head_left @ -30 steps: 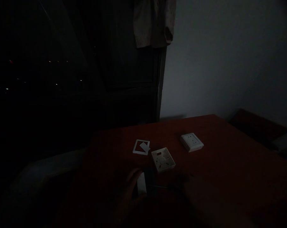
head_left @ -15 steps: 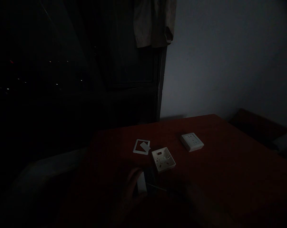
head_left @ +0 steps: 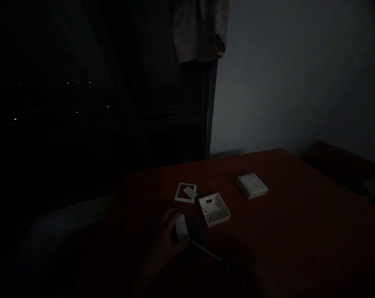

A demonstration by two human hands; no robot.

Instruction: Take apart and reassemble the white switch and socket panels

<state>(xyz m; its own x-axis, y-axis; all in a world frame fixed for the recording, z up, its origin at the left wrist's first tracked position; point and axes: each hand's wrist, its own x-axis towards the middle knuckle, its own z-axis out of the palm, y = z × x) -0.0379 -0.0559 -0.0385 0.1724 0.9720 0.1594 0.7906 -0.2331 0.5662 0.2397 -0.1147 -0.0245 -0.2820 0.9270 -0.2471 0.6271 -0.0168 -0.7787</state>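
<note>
Caught in v. low light, a white oblong pc is held in the L hand on my remote feed, fingers curled at its far end & thumb at its near end. The pc looks plain & pale, longer than wide, w/ a dark grey patch along its right side that's too dim for me to identify. It's toward the near left of a red-brown table. A thin metal rod slants in from near right, its tip just by the thumb; I can't tell if it touches the pc. The R hand, a faint shape near the rod's right end, is nearly lost in shadow; wide, narrow or gripping, I can't tell. Farther off, L to R: a white sq. frame w/ a small white plate lying across its right side, an open white box w/ slots in its floor, & a white socket unit w/ dark pin holes. Any brand, label or print: too dark for me to read.
</note>
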